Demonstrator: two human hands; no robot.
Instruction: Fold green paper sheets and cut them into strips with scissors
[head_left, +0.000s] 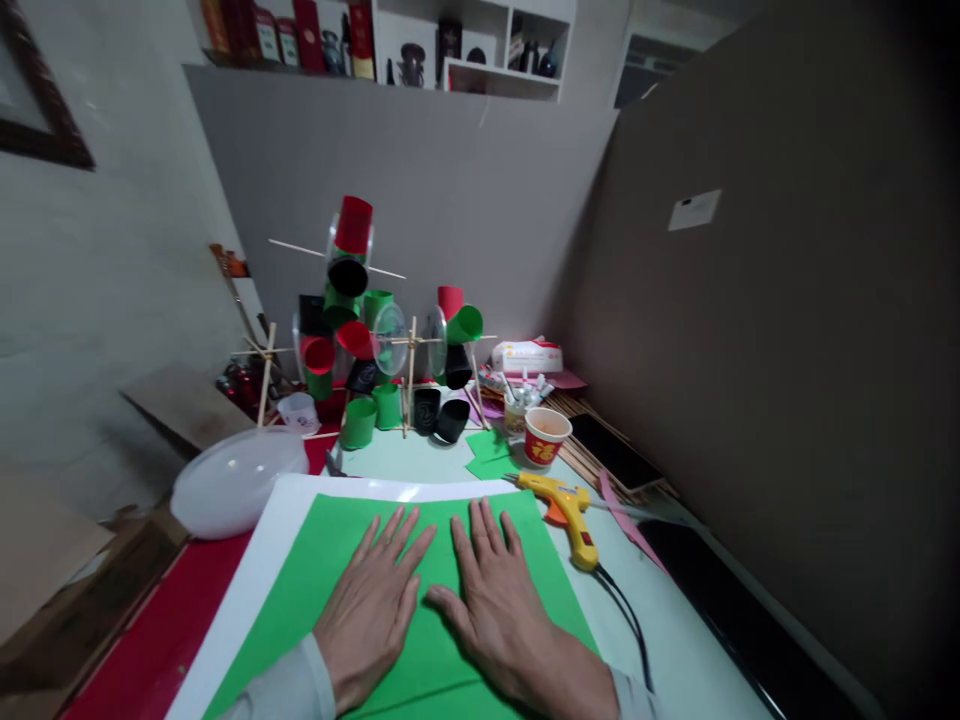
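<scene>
My left hand point(373, 600) lies flat, palm down, on a large green paper sheet point(322, 570), fingers stretched out and slightly apart. Beside it, my right hand point(499, 595) rests the same way on the same sheet, its thumb nearly touching the left hand. Neither hand holds anything. The green sheet lies on a bigger white sheet point(262, 560) whose edge shows at the left and top.
A yellow glue gun point(570, 510) with a black cord lies right of the sheet. Behind it stand a red paper cup point(546, 437), green paper scraps point(491, 455) and wheels of red, green and black cups point(360, 330) on sticks. A white bowl point(236, 480) sits upside down at left.
</scene>
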